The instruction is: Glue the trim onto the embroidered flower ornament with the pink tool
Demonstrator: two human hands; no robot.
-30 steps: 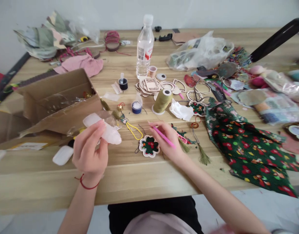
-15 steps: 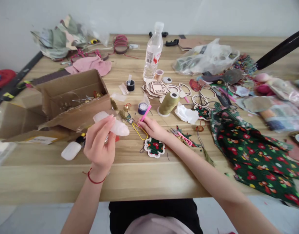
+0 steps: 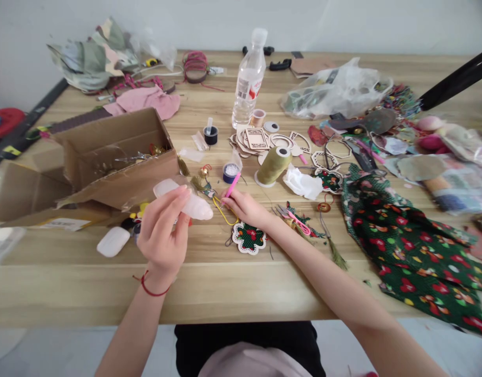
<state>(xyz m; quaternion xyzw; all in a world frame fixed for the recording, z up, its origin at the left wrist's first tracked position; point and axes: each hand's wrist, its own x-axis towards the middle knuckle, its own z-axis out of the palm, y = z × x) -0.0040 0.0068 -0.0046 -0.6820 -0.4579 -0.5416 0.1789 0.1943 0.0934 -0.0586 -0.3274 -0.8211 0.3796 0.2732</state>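
My left hand (image 3: 162, 235) is raised above the table edge, fingers closed round a translucent white stick-shaped object (image 3: 186, 200). My right hand (image 3: 244, 207) rests on the table and pinches a thin pink tool (image 3: 233, 184), its tip pointing up toward a small blue cup of white beads (image 3: 230, 172). Under that hand lies a yellow cord loop (image 3: 222, 212). A flower-shaped wooden ornament with green floral cloth (image 3: 249, 237) lies just in front of it.
An open cardboard box (image 3: 107, 157) stands to the left, a white oval lid (image 3: 113, 241) beside it. An olive thread spool (image 3: 272, 166), wooden cut-outs (image 3: 256, 139), a water bottle (image 3: 247, 84), plastic bags (image 3: 335, 89) and green floral fabric (image 3: 401, 246) crowd the middle and right.
My right hand moved left from beside the flower ornament to the yellow loop, swinging the pink tool's tip up toward the bead cup. The left hand kept its hold.
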